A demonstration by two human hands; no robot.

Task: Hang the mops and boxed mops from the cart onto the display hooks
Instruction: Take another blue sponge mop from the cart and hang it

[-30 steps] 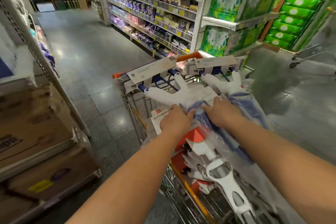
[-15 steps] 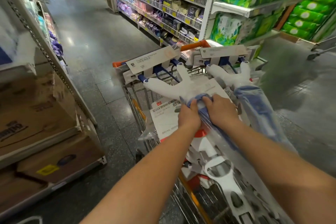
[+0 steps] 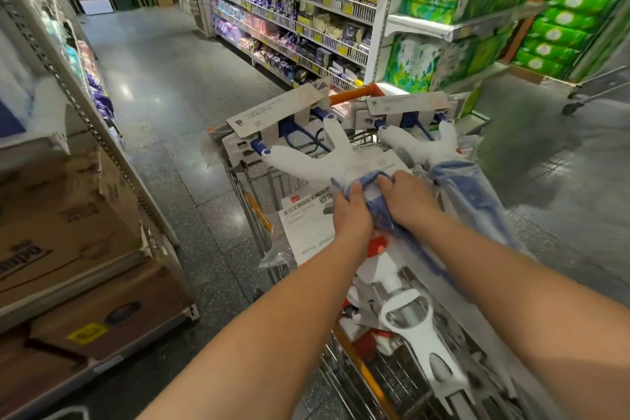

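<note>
A wire shopping cart with an orange handle stands in front of me, loaded with mops. Two bagged mops lie across its top, their white heads pointing away: the left mop and the right mop, each with a cardboard label. My left hand and my right hand both grip the blue bagged shaft of the left mop, side by side. A white and red squeeze mop lies lower in the cart. A printed mop card lies under my left hand. No display hooks are in view.
Cardboard boxes fill low shelves at my left. Stocked shelves and green tissue packs line the aisle beyond the cart. Another trolley stands at the far right. Grey tiled floor runs on both sides of the cart.
My hands have slid up the blue bagged shaft toward the mop head and closed round it. My view has moved closer to the cart.
</note>
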